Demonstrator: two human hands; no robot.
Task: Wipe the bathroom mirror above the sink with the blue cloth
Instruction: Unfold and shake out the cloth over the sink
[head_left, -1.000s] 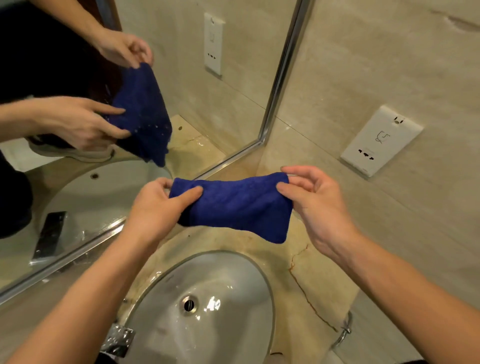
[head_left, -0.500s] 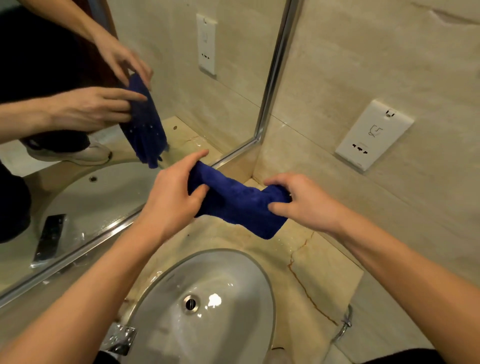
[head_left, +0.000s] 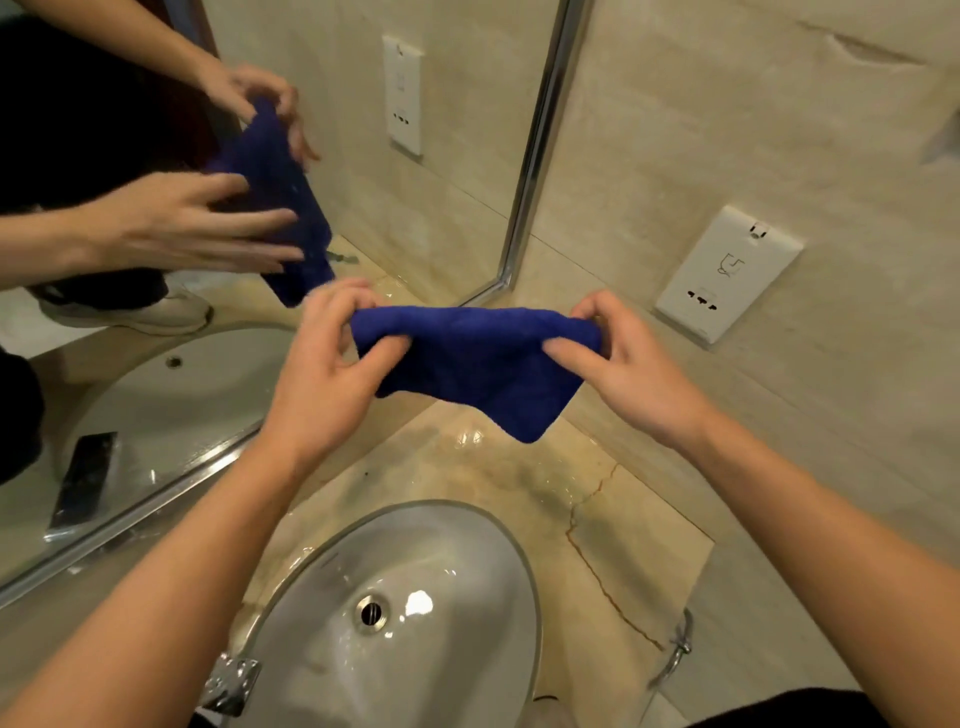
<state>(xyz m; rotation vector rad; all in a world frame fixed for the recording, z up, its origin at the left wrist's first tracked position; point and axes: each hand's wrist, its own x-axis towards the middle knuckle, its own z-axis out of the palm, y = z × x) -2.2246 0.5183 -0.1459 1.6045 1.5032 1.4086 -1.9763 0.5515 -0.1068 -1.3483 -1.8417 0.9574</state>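
Head view: left hand (head_left: 322, 374) and right hand (head_left: 623, 369) each pinch one end of the blue cloth (head_left: 478, 364), stretched between them above the wet counter (head_left: 498, 467), just before the mirror (head_left: 363, 182). Sink (head_left: 467, 571) basin holds only its drain (head_left: 371, 613).

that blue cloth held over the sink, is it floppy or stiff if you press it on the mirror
Probably floppy: the blue terry cloth sags to a hanging corner between the left hand and right hand. Likely light, since fingertip pinches carry it. Its fuzzy pile should grip the silver-framed wall mirror, not slide loose.
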